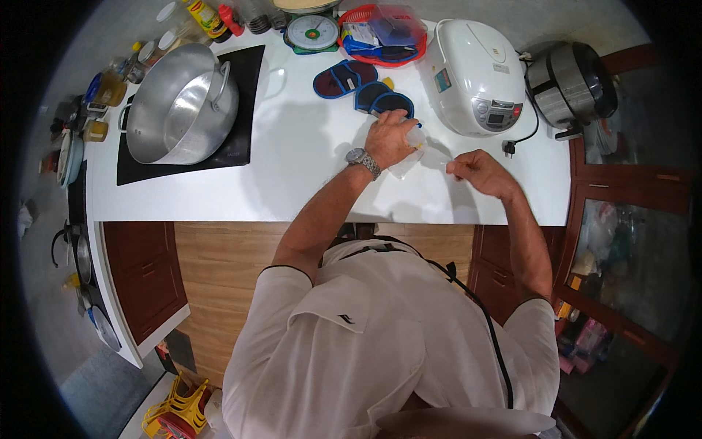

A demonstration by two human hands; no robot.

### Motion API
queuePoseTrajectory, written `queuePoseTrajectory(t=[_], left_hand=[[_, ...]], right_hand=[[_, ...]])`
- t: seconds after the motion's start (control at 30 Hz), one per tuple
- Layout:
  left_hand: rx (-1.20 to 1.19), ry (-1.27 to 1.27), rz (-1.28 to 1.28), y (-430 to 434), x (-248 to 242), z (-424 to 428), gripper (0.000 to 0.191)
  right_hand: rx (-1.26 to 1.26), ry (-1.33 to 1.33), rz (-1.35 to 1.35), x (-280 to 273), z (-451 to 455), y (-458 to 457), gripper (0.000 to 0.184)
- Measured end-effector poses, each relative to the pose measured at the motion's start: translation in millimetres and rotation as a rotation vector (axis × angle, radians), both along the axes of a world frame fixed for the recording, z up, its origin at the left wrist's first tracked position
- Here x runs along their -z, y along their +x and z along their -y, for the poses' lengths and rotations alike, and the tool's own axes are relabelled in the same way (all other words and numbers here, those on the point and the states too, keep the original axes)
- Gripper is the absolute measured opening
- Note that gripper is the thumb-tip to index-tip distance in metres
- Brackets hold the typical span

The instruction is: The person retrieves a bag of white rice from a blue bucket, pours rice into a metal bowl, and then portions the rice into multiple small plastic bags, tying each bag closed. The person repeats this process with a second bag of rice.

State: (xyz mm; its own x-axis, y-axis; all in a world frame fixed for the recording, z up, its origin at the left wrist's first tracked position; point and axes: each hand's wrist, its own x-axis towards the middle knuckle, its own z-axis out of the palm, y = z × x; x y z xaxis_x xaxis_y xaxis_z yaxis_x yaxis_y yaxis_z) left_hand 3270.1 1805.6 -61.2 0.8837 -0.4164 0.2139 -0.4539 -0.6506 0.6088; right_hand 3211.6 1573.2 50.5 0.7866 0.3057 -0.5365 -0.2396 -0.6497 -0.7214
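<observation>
My left hand [390, 140], with a metal watch on its wrist, is curled over a small clear plastic bag [405, 164] on the white countertop. Bits of blue and yellow show at the bag's far side, and my fingers hide part of it. To the right, my right hand [482, 173] hovers near the bag with thumb and fingertips drawn together. Whether something thin and clear is pinched there is too small to tell. Just beyond my left hand lie dark blue-edged fabric pot holders [384, 99], with another maroon one [345, 78] beside them.
A large aluminium pot [181, 110] stands tilted-looking on a black cooktop [241, 137] at left. A white rice cooker [474, 77], its plug [510, 147] and a steel appliance [570, 82] are at right. Behind are a dial scale [312, 33] and a red basket [344, 41].
</observation>
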Motion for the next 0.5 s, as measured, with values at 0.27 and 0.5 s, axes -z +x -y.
queuePoseTrajectory(t=[0.27, 0.5], left_hand=[[0.021, 0.050, -0.052, -10, 0, 18, 0.097], [0.115, -0.049, -0.202, -18, -7, 2, 0.137]], right_hand=[[-0.033, -0.141, -0.157, 27, -15, 62, 0.092], [0.039, 0.110, -0.284, 53, -48, 56, 0.061]])
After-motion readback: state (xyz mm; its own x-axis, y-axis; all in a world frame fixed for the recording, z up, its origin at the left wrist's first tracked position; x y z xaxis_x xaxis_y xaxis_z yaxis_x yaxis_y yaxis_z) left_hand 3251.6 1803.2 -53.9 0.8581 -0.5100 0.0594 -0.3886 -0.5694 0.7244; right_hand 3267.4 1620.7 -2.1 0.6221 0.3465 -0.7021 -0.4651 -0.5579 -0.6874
